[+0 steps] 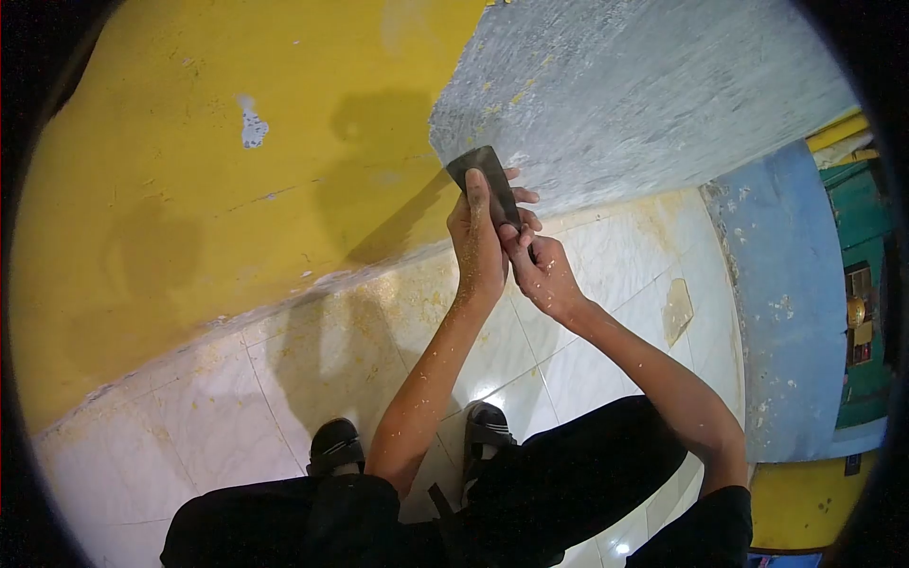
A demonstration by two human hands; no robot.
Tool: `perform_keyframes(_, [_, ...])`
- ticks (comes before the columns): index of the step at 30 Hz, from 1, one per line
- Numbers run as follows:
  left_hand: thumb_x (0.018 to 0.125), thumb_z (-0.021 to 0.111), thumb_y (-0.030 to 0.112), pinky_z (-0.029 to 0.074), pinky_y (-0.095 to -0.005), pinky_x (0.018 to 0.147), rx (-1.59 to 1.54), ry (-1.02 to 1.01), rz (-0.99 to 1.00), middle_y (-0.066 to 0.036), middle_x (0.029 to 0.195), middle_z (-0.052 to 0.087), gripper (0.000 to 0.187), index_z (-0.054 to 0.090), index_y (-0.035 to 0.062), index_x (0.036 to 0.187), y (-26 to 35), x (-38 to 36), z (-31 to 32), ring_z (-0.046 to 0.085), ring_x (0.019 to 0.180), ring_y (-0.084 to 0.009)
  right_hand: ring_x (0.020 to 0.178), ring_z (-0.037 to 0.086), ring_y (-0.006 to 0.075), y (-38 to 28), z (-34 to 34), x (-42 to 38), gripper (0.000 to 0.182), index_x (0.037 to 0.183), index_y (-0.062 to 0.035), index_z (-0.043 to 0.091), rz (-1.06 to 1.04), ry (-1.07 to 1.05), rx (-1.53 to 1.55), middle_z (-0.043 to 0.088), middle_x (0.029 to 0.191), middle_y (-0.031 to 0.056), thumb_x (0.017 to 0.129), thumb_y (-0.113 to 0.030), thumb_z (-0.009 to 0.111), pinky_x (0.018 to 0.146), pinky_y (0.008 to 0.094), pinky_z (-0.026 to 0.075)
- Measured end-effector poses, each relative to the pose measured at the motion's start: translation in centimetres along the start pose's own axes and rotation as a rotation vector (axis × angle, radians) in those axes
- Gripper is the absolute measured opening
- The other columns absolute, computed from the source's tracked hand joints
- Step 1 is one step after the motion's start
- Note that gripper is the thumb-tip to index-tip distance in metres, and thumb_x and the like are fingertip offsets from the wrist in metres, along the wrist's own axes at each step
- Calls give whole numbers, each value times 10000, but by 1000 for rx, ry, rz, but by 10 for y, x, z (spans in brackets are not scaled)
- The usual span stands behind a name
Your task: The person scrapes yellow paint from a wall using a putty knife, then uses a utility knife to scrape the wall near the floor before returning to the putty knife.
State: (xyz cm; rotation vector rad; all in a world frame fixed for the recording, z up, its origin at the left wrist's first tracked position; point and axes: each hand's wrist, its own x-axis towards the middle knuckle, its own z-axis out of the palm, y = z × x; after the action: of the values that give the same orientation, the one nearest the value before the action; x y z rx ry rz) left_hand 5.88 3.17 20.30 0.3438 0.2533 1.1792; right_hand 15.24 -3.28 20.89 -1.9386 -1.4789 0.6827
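A dark, flat paint scraper (494, 180) with a broad rectangular blade is held in front of the wall, near the border between yellow paint and bare grey. My left hand (480, 248) grips the blade, thumb laid along its face and fingers behind it. At the lower end, my right hand (546, 276) is closed around the handle, most of which the fingers hide. Small yellow flakes cling to both forearms. Behind the hands, the yellow painted wall (218, 218) meets a grey stripped area (634, 104) with leftover yellow specks.
White floor tiles (208, 435) carry scattered yellow chips along the wall's foot. One larger pale flake (677, 310) lies to the right. A blue wall section (786, 293) and a green door (866, 227) stand at the far right. My sandalled feet are below.
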Motion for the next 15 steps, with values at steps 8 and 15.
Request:
perform_keyframes(8, [964, 409, 487, 411, -236, 414, -27, -16, -27, -137, 761, 623, 538, 535, -30, 1046, 8, -3, 0, 555, 512, -162, 543, 415, 53, -5, 2, -1, 481, 714, -6, 508, -47, -29, 4, 456, 561, -26, 1002, -369, 377, 485, 244, 345])
perform_keyframes(15, [955, 403, 517, 401, -240, 405, -9, -20, 11, -136, 761, 615, 565, 519, -26, 1058, 9, -2, 0, 545, 492, -156, 575, 396, 115, -13, 2, 0, 459, 757, 91, 518, -99, -46, 95, 450, 549, 87, 988, -295, 424, 511, 319, 387])
